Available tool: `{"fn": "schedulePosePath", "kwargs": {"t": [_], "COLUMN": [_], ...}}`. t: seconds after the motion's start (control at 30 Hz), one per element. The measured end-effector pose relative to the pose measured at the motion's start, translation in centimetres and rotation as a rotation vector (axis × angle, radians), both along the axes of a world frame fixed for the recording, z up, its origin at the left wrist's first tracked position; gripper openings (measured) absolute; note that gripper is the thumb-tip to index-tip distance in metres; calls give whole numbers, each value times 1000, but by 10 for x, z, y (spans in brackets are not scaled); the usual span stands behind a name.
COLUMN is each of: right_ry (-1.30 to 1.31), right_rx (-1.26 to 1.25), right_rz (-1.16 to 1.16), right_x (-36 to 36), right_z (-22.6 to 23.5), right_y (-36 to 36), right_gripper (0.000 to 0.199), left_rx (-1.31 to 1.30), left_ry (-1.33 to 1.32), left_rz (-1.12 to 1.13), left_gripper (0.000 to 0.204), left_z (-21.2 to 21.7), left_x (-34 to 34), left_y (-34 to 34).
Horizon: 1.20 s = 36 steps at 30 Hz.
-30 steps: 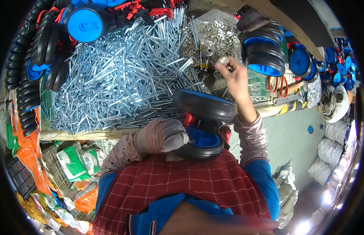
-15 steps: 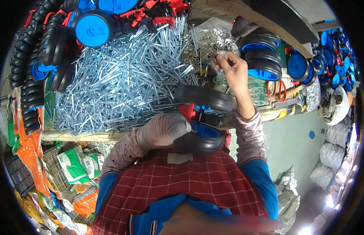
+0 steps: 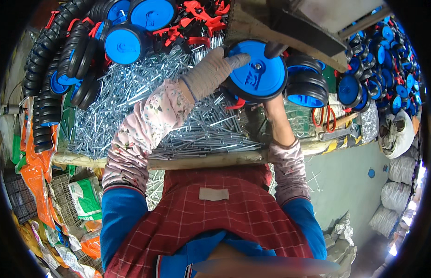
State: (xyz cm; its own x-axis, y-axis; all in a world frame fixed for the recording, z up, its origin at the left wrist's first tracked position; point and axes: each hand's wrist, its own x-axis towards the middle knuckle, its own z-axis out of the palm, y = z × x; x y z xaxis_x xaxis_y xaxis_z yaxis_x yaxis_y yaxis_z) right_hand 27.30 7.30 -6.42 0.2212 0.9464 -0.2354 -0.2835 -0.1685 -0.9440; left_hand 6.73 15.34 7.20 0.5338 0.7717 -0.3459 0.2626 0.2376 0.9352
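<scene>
My left hand (image 3: pixel 210 72), in a grey knit glove, grips the left rim of a blue wheel with a black tyre (image 3: pixel 258 76). I hold the wheel up over the workbench, its blue hub face toward me, with a small metal axle end at its centre. A red bracket piece (image 3: pixel 235 104) shows just below the wheel. My right forearm (image 3: pixel 278 129) rises to the wheel's underside. The wheel hides my right hand, so I cannot tell its grip.
A heap of silvery metal pins (image 3: pixel 132 106) covers the bench behind its wooden front edge (image 3: pixel 201 161). Blue-and-black wheels lie stacked at the left (image 3: pixel 125 44) and right (image 3: pixel 308 88). Red brackets (image 3: pixel 197 14) lie at the back. Red-handled scissors (image 3: pixel 324 118) and white sacks (image 3: pixel 400 134) are on the right.
The wheel has gone from low by the bench edge up over the bench. My left hand rose with it. My right hand left the small parts and went under the wheel.
</scene>
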Motion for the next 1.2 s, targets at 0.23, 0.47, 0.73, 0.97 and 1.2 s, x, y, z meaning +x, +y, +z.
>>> {"fn": "schedulePosePath", "kwargs": {"t": [0.23,0.47,0.73,0.97,1.2], "right_ry": [17,-41,-192,-405,-1165], "right_rx": [13,-50,55,430,399], "right_rz": [-72,99,309,-217,483], "right_x": [2,14,154,124,-103], "right_z": [-4,1,101,200,64], "right_y": [-10,-7,-107,-21,51], "right_gripper": [48,42,51,45,15], "left_rx": [60,3,1142,1355,1132], "left_ry": [8,-251,372,868,817], "left_rz": [27,96,-70,66,-43], "left_gripper": [42,60,52,72,48], "left_z": [-4,3,-8,9,28], "left_x": [11,-4,-124,-232,-202], "left_y": [-3,-23,-13,116,55]}}
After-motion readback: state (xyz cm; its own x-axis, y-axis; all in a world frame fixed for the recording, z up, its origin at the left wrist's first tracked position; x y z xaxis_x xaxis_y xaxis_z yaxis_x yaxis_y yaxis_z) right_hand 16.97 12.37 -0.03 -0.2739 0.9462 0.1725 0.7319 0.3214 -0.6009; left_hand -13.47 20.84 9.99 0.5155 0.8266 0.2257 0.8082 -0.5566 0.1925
